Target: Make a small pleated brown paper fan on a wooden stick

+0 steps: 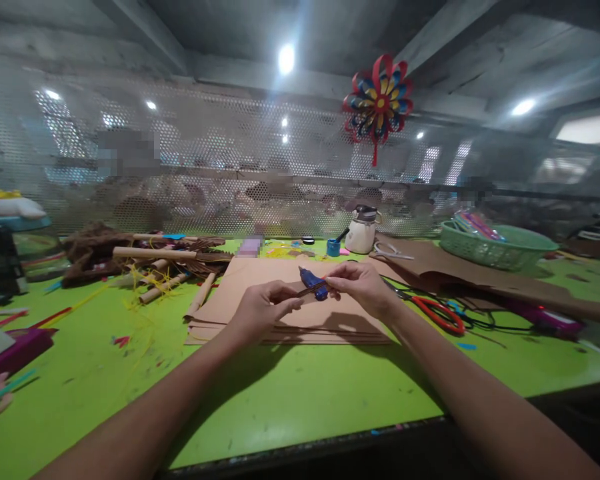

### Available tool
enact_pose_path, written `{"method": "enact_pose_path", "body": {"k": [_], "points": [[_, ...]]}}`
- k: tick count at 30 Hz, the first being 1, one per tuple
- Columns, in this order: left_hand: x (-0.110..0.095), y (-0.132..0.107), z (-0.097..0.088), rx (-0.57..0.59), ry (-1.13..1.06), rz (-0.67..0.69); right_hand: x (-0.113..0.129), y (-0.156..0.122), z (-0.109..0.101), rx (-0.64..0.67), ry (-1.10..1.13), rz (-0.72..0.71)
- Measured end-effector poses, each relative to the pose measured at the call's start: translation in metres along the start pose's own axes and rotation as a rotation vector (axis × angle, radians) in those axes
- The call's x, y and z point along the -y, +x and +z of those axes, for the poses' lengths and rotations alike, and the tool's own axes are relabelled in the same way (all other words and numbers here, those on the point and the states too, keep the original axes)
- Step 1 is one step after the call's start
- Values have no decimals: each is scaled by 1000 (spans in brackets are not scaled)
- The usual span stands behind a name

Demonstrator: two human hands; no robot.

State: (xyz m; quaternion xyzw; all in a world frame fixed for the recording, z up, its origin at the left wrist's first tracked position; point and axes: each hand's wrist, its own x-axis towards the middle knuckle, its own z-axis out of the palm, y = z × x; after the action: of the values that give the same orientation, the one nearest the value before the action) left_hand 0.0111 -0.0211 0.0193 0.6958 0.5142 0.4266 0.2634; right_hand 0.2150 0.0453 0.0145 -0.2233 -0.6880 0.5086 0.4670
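Both my hands are raised over a stack of brown paper sheets (275, 313) on the green table (290, 393). My left hand (263, 308) and my right hand (361, 285) each pinch one end of a thin brown stick (311, 289) held level between them. A blue glue gun (313, 282) lies on the paper just behind the stick; it is not in either hand.
Rolled paper tubes and brown fringe (155, 260) lie at the back left. Red-handled scissors (437, 313) sit right of the paper, with a white kettle (363, 230), a green basket (495, 245) and a perforated screen (190, 160) bearing a paper pinwheel (379, 103) behind.
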Motion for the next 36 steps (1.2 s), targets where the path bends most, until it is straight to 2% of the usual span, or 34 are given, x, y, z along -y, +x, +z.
{"method": "enact_pose_path", "body": {"k": [11, 15, 25, 33, 36], "points": [[5, 1, 4, 87, -119, -115, -6, 2, -4, 46, -16, 16], [5, 1, 3, 97, -110, -99, -4, 2, -3, 42, -10, 27], [10, 1, 0, 26, -28, -30, -6, 2, 1, 56, -31, 68], [5, -1, 0, -64, 113, 31, -8, 3, 0, 31, -50, 77], [4, -1, 1, -54, 100, 27, -9, 3, 0, 34, -43, 74]]}}
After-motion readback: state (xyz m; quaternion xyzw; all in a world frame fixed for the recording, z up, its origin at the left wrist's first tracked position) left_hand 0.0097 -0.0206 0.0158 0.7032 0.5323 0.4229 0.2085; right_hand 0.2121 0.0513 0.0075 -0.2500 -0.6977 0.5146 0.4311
